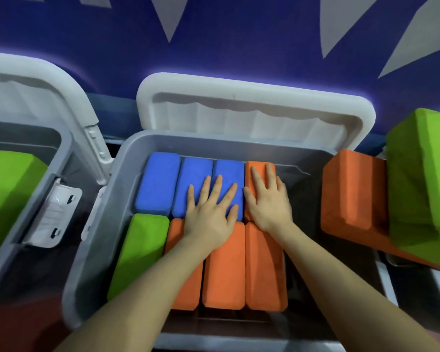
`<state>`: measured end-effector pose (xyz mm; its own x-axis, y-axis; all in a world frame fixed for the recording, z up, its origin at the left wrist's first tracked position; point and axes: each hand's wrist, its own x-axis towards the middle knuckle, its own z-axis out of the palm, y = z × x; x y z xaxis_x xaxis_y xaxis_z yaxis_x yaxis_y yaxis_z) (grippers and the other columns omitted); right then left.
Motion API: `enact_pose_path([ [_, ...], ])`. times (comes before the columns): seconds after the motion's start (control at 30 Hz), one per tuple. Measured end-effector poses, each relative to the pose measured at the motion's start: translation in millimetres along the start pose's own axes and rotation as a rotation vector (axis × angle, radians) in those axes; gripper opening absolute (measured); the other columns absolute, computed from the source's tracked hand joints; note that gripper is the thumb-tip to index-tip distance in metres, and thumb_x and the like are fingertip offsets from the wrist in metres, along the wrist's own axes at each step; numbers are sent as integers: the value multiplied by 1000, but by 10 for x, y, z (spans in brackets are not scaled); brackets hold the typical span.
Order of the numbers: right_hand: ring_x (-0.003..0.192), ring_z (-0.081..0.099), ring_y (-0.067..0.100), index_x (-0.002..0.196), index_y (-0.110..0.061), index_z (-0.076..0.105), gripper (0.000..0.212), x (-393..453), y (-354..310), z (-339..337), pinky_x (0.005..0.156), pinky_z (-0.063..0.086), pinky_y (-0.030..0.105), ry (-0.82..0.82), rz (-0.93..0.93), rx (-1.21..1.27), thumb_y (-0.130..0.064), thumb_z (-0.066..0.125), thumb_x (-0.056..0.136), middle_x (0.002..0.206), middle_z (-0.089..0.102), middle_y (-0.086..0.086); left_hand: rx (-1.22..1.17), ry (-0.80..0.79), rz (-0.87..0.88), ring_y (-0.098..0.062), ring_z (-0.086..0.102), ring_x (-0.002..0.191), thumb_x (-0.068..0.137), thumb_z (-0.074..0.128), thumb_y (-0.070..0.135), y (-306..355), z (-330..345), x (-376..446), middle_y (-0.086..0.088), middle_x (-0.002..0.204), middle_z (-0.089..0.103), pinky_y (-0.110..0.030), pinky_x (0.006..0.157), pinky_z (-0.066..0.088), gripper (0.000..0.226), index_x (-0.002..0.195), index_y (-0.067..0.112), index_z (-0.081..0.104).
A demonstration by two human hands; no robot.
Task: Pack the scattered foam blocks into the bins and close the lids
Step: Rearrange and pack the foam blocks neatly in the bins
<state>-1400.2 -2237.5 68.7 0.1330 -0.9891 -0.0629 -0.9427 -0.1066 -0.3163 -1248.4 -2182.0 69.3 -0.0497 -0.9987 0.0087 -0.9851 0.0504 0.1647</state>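
Observation:
A grey bin (127, 174) stands open in the middle, its white lid (252, 107) tipped back against the wall. Inside lie three blue foam blocks (158, 184) in the far row beside an orange block (261, 171). The near row holds a green block (140, 250) and three orange blocks (226, 270). My left hand (211, 212) lies flat with spread fingers on the blue blocks. My right hand (267, 199) presses flat on the far orange block. The bin's right part shows bare floor.
A second open grey bin (69, 158) at the left holds a green block (8, 184), with its white latch (54, 214) hanging. At the right an orange block (351, 194) and a green block (422, 179) rest stacked over another bin's rim (386, 278).

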Motion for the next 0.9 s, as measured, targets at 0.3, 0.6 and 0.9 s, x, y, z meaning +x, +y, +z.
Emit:
enact_pose_path([
  [0.3,147,-3,35,152,-38,16,78,9,14,-163,119,4,47,-162,9,-58,-72,-9,87,162,0,0,-49,-273,48,-19,-13,147,100,24,50,-101,-284,13,7,160,-9,-51,115,-9,57,151,39,3],
  [0.6,127,45,41,131,-15,58,63,-481,-307,-1268,99,39,49,245,-297,-194,-53,31,88,145,46,11,48,154,282,-32,60,115,84,35,44,-163,-1117,-109,-14,130,60,-46,97,42,59,125,12,62],
  [0.9,112,56,33,123,-17,63,56,-1006,381,-2122,90,44,42,423,-195,-272,-52,39,86,131,59,8,34,228,498,-29,60,113,80,35,51,747,-1774,-55,-13,130,59,-39,96,41,65,126,14,61],
])
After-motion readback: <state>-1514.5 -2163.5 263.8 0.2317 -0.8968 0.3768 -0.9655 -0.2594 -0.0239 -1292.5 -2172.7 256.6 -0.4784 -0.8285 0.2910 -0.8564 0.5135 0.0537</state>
